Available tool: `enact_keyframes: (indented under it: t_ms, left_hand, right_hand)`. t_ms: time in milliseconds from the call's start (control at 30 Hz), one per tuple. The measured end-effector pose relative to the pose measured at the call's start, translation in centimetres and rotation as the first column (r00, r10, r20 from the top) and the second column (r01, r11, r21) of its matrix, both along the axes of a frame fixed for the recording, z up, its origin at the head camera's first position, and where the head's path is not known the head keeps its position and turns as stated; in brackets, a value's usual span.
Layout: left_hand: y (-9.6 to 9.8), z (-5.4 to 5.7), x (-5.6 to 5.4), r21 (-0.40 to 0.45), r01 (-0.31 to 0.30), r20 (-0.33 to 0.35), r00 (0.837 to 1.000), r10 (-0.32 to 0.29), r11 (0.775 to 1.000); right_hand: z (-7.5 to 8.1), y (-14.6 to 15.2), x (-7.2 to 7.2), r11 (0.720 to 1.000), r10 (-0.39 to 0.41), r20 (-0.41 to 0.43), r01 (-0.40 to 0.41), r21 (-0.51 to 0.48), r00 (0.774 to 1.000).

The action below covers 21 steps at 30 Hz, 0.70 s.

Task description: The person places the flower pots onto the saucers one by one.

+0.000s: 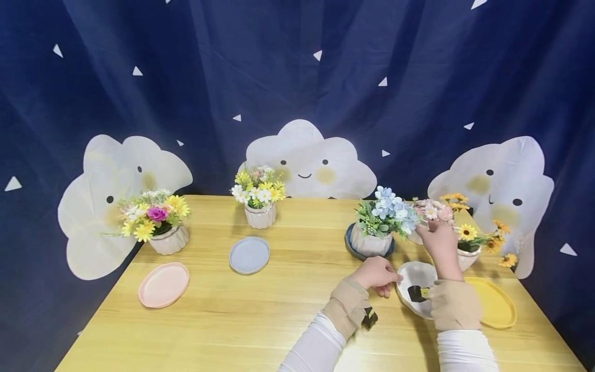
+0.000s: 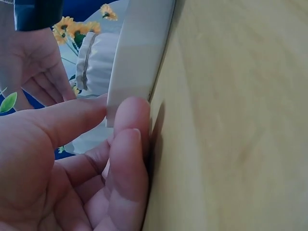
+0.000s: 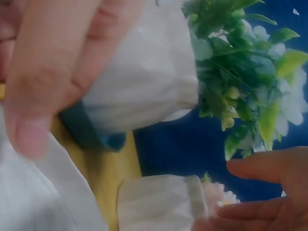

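My left hand [image 1: 375, 275] pinches the near-left rim of a white dish [image 1: 420, 272] between thumb and fingers; the left wrist view shows this rim [image 2: 139, 62] close up, by the wood surface. My right hand [image 1: 439, 243] reaches over the dish to a white pot [image 3: 159, 202] of pink and white flowers [image 1: 434, 211]. Its thumb and fingers are spread apart beside that pot's rim in the right wrist view; whether they touch it cannot be told. Left of it, blue flowers [image 1: 392, 209] in a white pot [image 1: 369, 241] stand on a dark blue saucer [image 1: 351, 248].
Right of my right hand are a pot of orange flowers [image 1: 467, 257] and a yellow dish [image 1: 499, 305]. Farther left stand two flower pots [image 1: 260, 216], a grey-blue dish [image 1: 249, 255] and a pink dish [image 1: 164, 285]. A navy curtain [image 1: 279, 67] hangs behind the table.
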State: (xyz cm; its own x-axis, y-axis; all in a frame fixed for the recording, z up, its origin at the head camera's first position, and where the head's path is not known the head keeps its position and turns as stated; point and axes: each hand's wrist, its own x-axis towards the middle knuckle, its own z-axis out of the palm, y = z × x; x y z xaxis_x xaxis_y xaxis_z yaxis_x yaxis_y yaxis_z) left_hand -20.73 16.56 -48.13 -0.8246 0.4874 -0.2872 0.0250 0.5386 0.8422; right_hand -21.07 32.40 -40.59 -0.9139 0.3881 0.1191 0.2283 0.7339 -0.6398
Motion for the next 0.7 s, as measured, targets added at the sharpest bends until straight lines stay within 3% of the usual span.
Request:
enact_keyframes:
  t_ms: [267,533,700]
  left_hand:
    - [0.0,0.3,0.3,0.028,-0.017,0.025,1.000,0.016,0.999]
    - [0.0,0.2,0.2,0.032,-0.012,0.033,0.999,0.011,0.999]
    - [-0.1,0.2,0.1,0.022,-0.013,0.028,1.000,0.012,1.000]
  right_hand:
    - [-0.9,-0.4,-0.5,0.985,-0.106,0.032,0.109,-0.134,0.994]
    - [-1.6,-0.5,-0.6,0.948,-0.160,0.026,0.161,-0.273,0.987]
    - [-1.8,-0.7,-0.8,0.924,-0.161,0.007,0.154,-0.350,0.987]
